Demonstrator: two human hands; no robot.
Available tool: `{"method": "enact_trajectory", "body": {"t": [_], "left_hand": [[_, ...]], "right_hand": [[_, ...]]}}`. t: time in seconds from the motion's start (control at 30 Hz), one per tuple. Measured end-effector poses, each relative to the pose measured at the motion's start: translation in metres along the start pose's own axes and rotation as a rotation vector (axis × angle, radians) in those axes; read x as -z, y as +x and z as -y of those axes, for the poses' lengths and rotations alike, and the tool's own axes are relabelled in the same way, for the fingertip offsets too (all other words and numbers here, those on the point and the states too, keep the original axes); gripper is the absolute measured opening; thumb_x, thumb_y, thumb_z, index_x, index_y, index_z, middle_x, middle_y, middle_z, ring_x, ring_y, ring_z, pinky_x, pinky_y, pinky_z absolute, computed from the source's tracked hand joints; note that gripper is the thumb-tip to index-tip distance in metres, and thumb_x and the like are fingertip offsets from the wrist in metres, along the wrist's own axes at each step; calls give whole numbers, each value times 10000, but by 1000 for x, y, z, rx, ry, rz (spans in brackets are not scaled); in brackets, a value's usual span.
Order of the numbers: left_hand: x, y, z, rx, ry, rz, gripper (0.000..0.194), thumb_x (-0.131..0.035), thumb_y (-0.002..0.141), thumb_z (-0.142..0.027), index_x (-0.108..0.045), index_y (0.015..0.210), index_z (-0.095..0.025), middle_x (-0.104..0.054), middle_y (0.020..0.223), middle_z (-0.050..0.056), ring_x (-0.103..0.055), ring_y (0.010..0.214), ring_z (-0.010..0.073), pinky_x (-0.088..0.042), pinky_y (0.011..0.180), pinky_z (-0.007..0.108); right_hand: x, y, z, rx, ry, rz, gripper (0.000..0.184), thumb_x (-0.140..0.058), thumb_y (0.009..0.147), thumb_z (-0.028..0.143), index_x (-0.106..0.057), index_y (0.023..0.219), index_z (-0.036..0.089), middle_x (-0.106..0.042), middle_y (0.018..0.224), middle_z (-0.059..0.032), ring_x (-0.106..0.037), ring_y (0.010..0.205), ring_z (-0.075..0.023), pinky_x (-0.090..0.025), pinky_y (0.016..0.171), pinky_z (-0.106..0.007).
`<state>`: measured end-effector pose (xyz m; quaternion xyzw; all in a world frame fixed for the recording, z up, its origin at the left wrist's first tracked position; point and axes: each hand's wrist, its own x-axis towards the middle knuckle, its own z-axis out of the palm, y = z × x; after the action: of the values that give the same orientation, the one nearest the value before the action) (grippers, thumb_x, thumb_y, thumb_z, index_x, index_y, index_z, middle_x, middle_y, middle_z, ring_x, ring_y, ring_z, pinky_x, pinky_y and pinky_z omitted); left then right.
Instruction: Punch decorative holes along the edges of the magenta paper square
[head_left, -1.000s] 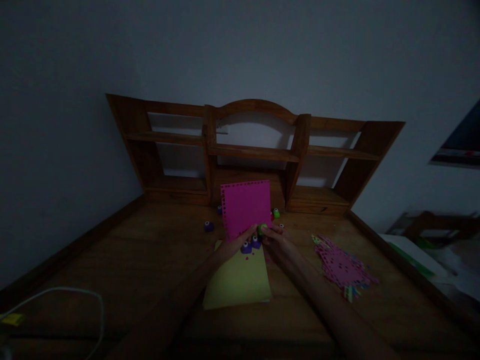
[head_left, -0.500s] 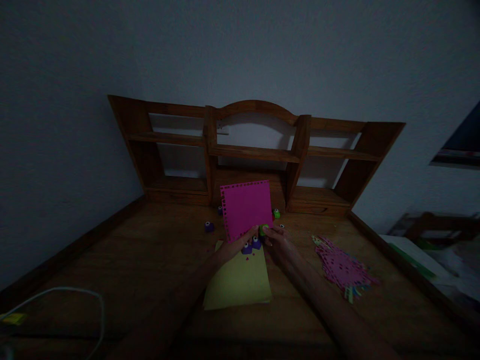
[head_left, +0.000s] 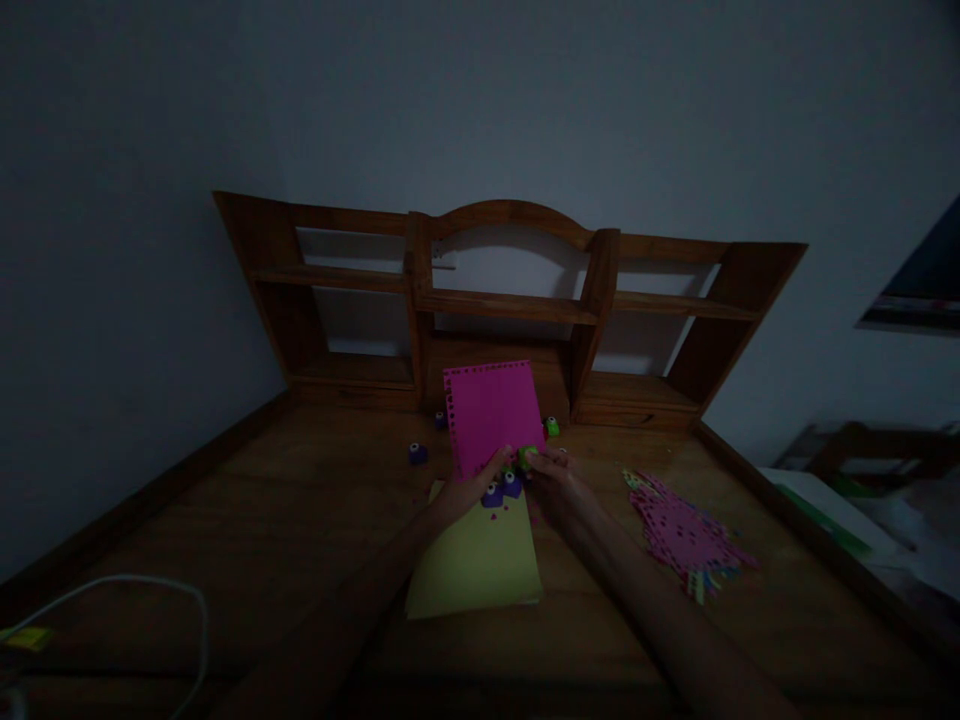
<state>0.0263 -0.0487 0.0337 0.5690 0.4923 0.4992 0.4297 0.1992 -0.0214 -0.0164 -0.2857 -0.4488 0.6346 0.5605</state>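
Right hand (head_left: 561, 478) clamped on green punch (head_left: 528, 458) at pink sheet (head_left: 493, 412), near right corner. Left hand (head_left: 474, 486) at near edge, can't tell if gripping. Purple punches (head_left: 511, 485) nearer, over yellow paper (head_left: 480, 565), partly covered.

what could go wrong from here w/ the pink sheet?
1. The pink sheet might crease or skew: the right hand holds a green punch at its lower edge.
2. Two purple punches sit close by the left hand and could get knocked.
3. Dim light may hide misalignment.
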Motion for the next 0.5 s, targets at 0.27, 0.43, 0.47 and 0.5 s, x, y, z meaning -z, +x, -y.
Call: {"method": "enact_trajectory", "body": {"t": [0.27, 0.43, 0.47, 0.5], "left_hand": [[-1, 5, 7, -49, 15, 43, 430, -649, 800, -519, -667, 1080, -193, -713, 1085, 125, -625, 1089, 276, -451, 1006, 446], [-1, 7, 10, -81, 50, 39, 419, -630, 818, -497, -660, 1083, -174, -721, 1045, 115, -652, 998, 239, -488, 969, 406], [-1, 7, 9, -85, 60, 40, 401, -628, 821, -491, -666, 1060, -171, -727, 1006, 110, -655, 983, 237, -495, 957, 397], [-1, 6, 9, -91, 68, 38, 382, -624, 825, -484, -671, 1035, -168, -730, 972, 107, -657, 973, 237, -502, 945, 391]], "right_hand": [[-2, -2, -2, -4, 31, -42, 240, -792, 736, 286, -740, 955, 203, -747, 992, -64, -669, 858, -214, -507, 807, -353], [-2, -3, 2, -22, 13, -53, 237, -812, 722, 282, -747, 941, 220, -755, 962, -45, -673, 817, -200, -505, 784, -343], [-2, -3, 2, -17, 11, -56, 232, -810, 725, 280, -747, 942, 223, -755, 956, -41, -672, 813, -197, -505, 783, -341], [-2, -3, 2, -11, 11, -54, 227, -806, 731, 277, -747, 944, 225, -754, 952, -39, -671, 811, -195, -505, 782, -339]]}}
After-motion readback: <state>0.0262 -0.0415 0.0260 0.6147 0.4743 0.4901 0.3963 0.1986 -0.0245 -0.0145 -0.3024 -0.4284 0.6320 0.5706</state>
